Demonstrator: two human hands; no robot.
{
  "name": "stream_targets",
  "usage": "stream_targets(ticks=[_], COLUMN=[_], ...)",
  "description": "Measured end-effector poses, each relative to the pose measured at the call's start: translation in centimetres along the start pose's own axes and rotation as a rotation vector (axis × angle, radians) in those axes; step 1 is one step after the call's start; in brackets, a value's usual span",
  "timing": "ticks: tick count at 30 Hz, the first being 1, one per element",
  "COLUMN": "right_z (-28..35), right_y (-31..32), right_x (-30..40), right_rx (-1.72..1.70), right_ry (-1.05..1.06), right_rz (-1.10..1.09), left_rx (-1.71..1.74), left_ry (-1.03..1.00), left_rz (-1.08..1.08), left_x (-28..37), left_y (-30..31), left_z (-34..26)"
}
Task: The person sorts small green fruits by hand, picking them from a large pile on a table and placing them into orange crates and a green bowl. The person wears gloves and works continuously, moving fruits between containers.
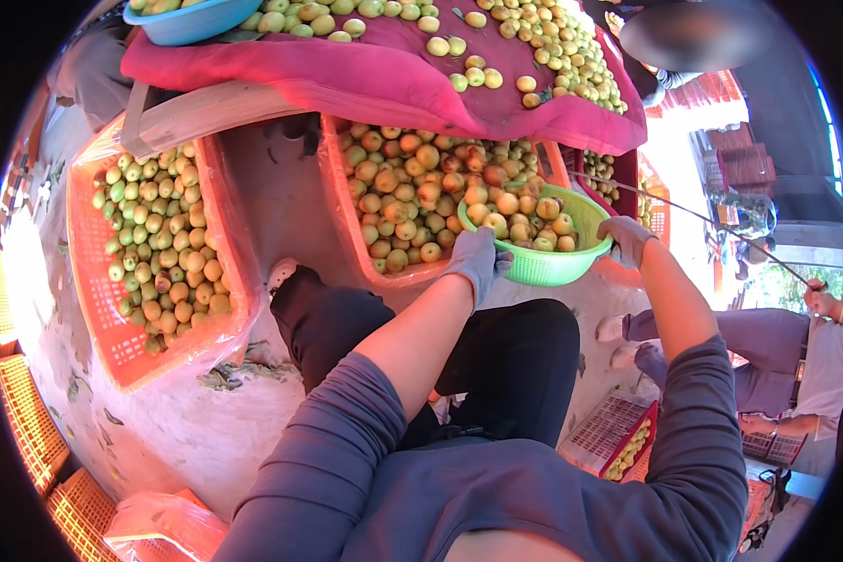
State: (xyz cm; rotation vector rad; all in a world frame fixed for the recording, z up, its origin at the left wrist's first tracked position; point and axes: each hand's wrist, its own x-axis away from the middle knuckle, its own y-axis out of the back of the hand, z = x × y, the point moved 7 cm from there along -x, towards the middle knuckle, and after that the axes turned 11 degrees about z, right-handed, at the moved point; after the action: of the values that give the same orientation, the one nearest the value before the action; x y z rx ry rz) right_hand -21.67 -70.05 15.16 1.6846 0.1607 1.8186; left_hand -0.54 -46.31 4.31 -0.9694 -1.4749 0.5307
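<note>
A green plastic basin [558, 265] with perforated sides is held between my two gloved hands. My left hand [476, 263] grips its near left rim, and my right hand [626, 240] grips the right rim. Yellow-green and reddish-brown fruit [527, 214] lies heaped in the basin, towards its left side. The basin is tilted over the right part of an orange plastic crate [341, 204] with a clear liner. More of the same fruit [400, 193] fills that crate. Whether fruit is dropping from the basin into it, I cannot tell.
Left of my knees stands another lined orange crate [84, 246] of greener fruit. A pink cloth [288, 74] covers the table ahead, with loose fruit and a blue basin [190, 24] on it. People stand at right; one holds a thin rod [723, 228] reaching towards the crates.
</note>
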Motion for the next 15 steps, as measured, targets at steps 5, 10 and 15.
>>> stream_targets(ticks=[5, 10, 15], right_z=[-3.2, -4.4, -7.4], right_y=[-3.1, -1.5, -4.2], right_x=[5.6, 6.7, 8.2], right_rx=[-0.345, -0.272, -0.658], right_ry=[-0.082, 0.123, 0.097], right_rz=[-0.100, -0.090, -0.141], left_rx=[-0.008, -0.027, -0.066], left_ry=[0.031, 0.035, 0.018], left_rz=[0.132, 0.243, 0.317], left_x=[0.3, 1.4, 4.2], left_y=[-2.7, -4.7, -4.9], left_z=[0.2, 0.2, -0.7])
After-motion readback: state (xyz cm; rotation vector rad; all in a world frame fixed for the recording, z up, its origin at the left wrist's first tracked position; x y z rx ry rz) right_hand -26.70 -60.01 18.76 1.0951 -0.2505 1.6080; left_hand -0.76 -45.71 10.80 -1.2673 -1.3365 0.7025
